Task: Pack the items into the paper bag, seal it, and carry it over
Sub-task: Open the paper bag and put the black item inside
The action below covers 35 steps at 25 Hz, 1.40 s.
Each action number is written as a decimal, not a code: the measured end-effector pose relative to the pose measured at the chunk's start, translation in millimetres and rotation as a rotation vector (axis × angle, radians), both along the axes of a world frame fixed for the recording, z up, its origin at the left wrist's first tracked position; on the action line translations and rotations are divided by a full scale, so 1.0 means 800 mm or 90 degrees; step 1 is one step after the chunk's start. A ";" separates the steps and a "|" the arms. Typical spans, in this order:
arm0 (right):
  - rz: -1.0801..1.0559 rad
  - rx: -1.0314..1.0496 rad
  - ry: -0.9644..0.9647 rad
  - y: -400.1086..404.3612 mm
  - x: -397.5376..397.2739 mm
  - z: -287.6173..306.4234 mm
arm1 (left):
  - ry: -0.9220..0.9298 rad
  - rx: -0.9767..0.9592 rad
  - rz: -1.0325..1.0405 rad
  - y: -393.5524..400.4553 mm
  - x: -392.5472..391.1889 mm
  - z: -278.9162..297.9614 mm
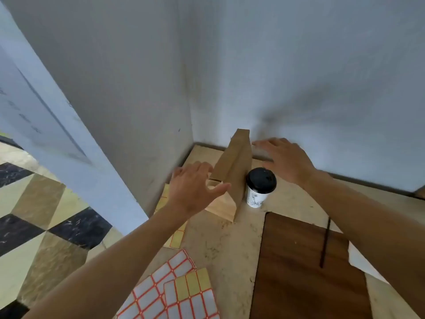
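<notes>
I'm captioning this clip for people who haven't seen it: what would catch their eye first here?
Two open hands, the left hand and right hand, reach toward a brown paper bag standing in the counter's corner. Just right of the bag stands a white paper cup with a black lid. Nearer the camera lie red-bordered label sheets.

The right hand (284,161) is smeared by motion blur, so its fingertips cannot be told from the white wall behind them, nor whether they touch the upright brown paper bag (232,178). The left hand (195,187) covers part of the bag's near-left side and its base corner. The left forearm hides much of the yellow label sheet with red borders (176,237). The white label sheets with red grid lines (174,293) and the dark wooden board (305,270) run off the bottom edge. The print on the white paper cup with a black lid (258,187) is too small to read.
</notes>
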State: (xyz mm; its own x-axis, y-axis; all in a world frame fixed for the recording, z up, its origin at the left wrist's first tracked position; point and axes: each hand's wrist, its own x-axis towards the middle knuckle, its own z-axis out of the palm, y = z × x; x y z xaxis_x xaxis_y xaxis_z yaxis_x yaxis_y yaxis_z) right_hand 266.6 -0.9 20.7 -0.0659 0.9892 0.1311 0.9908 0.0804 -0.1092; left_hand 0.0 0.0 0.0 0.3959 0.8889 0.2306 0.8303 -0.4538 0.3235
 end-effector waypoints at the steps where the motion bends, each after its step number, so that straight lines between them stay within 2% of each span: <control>1: 0.016 0.001 -0.023 0.018 -0.001 -0.004 | 0.030 0.000 0.000 0.009 0.006 -0.003; 4: 0.024 -0.045 -0.066 0.067 -0.001 -0.013 | 0.098 0.019 0.012 0.027 0.020 -0.014; 7: 0.034 -0.067 -0.070 0.105 0.004 -0.026 | 0.081 0.031 -0.012 0.036 0.024 -0.029; 12: 0.027 0.016 0.037 0.128 0.002 -0.038 | 0.056 0.080 -0.062 0.039 0.030 -0.038; 15: 0.014 0.052 0.102 0.123 0.002 -0.035 | 0.041 0.154 -0.049 0.034 0.023 -0.029; 19: 0.015 0.096 0.151 0.105 -0.003 -0.012 | 0.031 0.177 -0.023 0.029 -0.007 -0.003; 28: 0.023 0.238 0.194 -0.001 -0.038 0.088 | -0.001 0.333 -0.020 -0.043 -0.070 0.095; 32: 0.002 0.299 0.185 -0.087 -0.032 0.109 | -0.026 0.360 -0.056 -0.092 -0.080 0.113; 35: -0.044 0.297 0.211 -0.180 -0.015 0.096 | -0.047 0.331 -0.112 -0.131 -0.070 0.105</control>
